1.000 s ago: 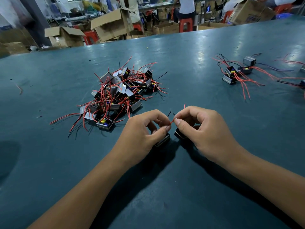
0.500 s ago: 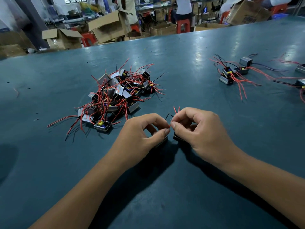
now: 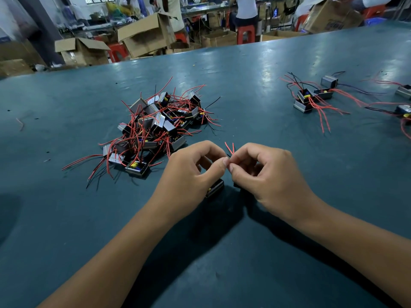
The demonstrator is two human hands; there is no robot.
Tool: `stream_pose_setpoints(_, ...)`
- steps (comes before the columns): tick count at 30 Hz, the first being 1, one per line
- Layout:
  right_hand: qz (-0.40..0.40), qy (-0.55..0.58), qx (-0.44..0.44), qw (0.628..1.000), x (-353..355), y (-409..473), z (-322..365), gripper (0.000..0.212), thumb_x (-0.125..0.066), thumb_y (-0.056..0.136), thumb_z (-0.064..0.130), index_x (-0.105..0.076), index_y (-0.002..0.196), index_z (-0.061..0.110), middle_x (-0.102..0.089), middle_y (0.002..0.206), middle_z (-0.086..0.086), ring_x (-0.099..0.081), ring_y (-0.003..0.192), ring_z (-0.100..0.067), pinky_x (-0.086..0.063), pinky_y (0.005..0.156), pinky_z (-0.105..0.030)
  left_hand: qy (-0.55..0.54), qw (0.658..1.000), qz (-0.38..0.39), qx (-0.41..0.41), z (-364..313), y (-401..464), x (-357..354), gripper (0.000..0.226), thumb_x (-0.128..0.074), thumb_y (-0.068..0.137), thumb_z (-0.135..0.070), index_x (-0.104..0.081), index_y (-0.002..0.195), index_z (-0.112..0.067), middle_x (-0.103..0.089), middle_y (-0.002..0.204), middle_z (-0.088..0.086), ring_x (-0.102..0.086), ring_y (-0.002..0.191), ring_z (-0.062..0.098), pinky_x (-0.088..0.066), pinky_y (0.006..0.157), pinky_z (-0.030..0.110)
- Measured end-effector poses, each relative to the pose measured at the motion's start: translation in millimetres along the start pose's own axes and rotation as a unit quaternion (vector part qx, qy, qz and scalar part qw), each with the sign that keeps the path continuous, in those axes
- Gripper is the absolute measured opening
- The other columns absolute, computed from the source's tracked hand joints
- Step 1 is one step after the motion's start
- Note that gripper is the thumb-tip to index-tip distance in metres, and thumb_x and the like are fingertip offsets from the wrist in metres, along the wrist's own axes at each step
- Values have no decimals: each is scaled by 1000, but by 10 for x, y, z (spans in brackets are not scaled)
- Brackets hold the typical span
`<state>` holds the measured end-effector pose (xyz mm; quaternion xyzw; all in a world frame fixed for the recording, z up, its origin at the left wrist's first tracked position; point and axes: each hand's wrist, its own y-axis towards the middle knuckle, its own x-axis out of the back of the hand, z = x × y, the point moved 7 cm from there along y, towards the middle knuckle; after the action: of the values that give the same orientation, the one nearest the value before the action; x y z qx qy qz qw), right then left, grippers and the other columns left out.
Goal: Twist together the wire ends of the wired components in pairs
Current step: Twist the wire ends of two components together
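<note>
My left hand (image 3: 191,174) and my right hand (image 3: 264,174) meet thumb to thumb over the dark green table (image 3: 222,263). Both pinch thin red wire ends (image 3: 230,148) that stick up between the fingertips. A small black and metal component (image 3: 215,188) sits on the table under my left hand, partly hidden. A second component (image 3: 236,185) shows only as a dark edge beneath my right hand. A heap of the same wired components (image 3: 155,127) with red and black leads lies just behind my left hand.
A smaller group of wired components (image 3: 311,97) lies at the right back, with more (image 3: 403,92) at the right edge. A loose wire scrap (image 3: 20,123) lies far left. Cardboard boxes (image 3: 144,34), red stools and people stand beyond the table's far edge.
My hands have closed together: the thumbs and forefingers now touch, and the red wire ends stand up between them. The heap and the other components stay where they were.
</note>
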<state>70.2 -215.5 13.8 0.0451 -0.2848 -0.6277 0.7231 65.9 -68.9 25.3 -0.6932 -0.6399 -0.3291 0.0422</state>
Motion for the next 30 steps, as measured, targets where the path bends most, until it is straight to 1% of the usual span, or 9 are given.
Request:
stream_pose_setpoints(4, 2, -10, 7, 1000, -7, -4, 11, 14, -72, 84, 10, -67, 74, 18, -55, 57, 5, -43, 48, -2, -33, 51, -9, 35, 999, 12, -14, -35, 1, -13, 10, -66, 92, -11, -69, 85, -17, -58, 67, -18, -50, 58, -1, -37, 59, 13)
stream_pose_setpoints(6, 4, -12, 9, 1000, -12, -7, 22, 13, -72, 84, 10, -67, 75, 17, -58, 60, 2, -45, 48, -1, -32, 51, -8, 65, 997, 3, -33, -84, -3, 9, 8, -65, 90, -12, -69, 85, -17, -58, 67, -17, -51, 60, -3, -35, 60, 8)
stream_pose_setpoints(9, 7, -20, 8, 1000, -16, -4, 25, 12, -71, 84, 9, -68, 76, 16, -60, 61, 4, -46, 49, -2, -33, 51, -8, 104, 992, -10, -69, -157, 0, 24, 7, -63, 85, -16, -70, 84, -15, -61, 71, -13, -53, 65, -2, -38, 63, 11)
stream_pose_setpoints(12, 11, -18, 5, 1000, -17, -1, 23, 12, -70, 83, 7, -68, 76, 16, -60, 59, 6, -46, 50, -1, -34, 52, -10, 136, 985, -10, -108, -213, 1, 28, 7, -64, 83, -13, -71, 84, -10, -61, 74, -10, -52, 67, 0, -43, 64, 19)
stream_pose_setpoints(16, 13, -20, 7, 1000, -27, -6, 34, 13, -70, 82, 5, -67, 75, 15, -59, 59, 4, -45, 49, -1, -34, 51, -9, 167, 974, 8, -153, -256, -15, 32, 7, -64, 85, -7, -70, 86, -7, -63, 77, -1, -55, 69, 13, -47, 65, 33)
stream_pose_setpoints(18, 15, -15, 6, 1000, -27, -2, 27, 13, -70, 83, 5, -67, 75, 15, -55, 56, 9, -45, 48, -2, -32, 51, -8, 191, 964, 21, -185, -294, -28, 23, 6, -64, 88, -4, -70, 88, -4, -62, 80, 2, -54, 69, 15, -47, 64, 34)
stream_pose_setpoints(21, 23, -5, 3, 1000, -39, 9, 12, 15, -70, 83, 4, -67, 74, 16, -53, 54, 14, -44, 48, -2, -33, 52, -8, 253, 935, 42, -243, -357, -44, 10, 8, -62, 92, -4, -70, 92, -1, -62, 86, 7, -55, 72, 19, -49, 65, 35)
stream_pose_setpoints(25, 37, 1, -1, 999, -49, 18, 13, 21, -71, 84, 4, -66, 71, 20, -54, 54, 11, -43, 49, -2, -34, 52, -11, 340, 882, 92, -314, -380, -68, -50, 7, -62, 92, 2, -68, 95, 4, -63, 90, 16, -60, 77, 33, -53, 66, 46)
stream_pose_setpoints(30, 47, 16, -9, 999, -67, 14, 8, 17, -70, 84, 5, -67, 72, 16, -60, 58, -4, -42, 50, -2, -35, 52, -14, 418, 816, 157, -368, -352, -87, -59, 12, -57, 95, 2, -65, 103, 3, -61, 99, 16, -58, 84, 31, -54, 63, 45)
